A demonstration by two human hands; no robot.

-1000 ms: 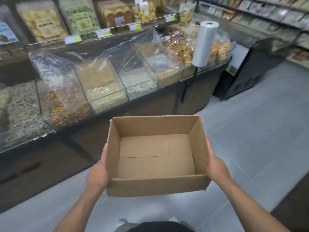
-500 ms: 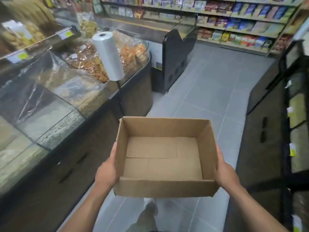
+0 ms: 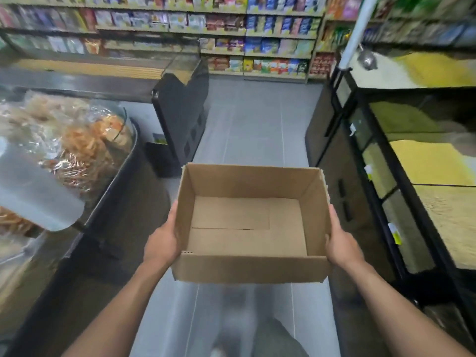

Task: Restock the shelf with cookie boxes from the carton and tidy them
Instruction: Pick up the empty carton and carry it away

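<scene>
An open brown cardboard carton [image 3: 247, 269] hangs in front of me at waist height, with nothing inside it. My left hand [image 3: 162, 243] presses flat against its left wall and my right hand [image 3: 340, 243] against its right wall, so both carry it. Far ahead, at the end of the aisle, stand shelves [image 3: 257, 51] packed with coloured boxes and packets; no cookie box is near my hands.
A dark counter with bagged snacks [image 3: 77, 150] and a plastic bag roll [image 3: 38, 197] runs along my left. A black display unit [image 3: 180, 117] stands ahead on the left. Glass-fronted bulk bins [image 3: 401, 202] line the right. Grey tiled floor [image 3: 252, 130] runs between them.
The view has swung right, from the snack counter to straight down the aisle toward the far shelves. The carton stays held between both hands.
</scene>
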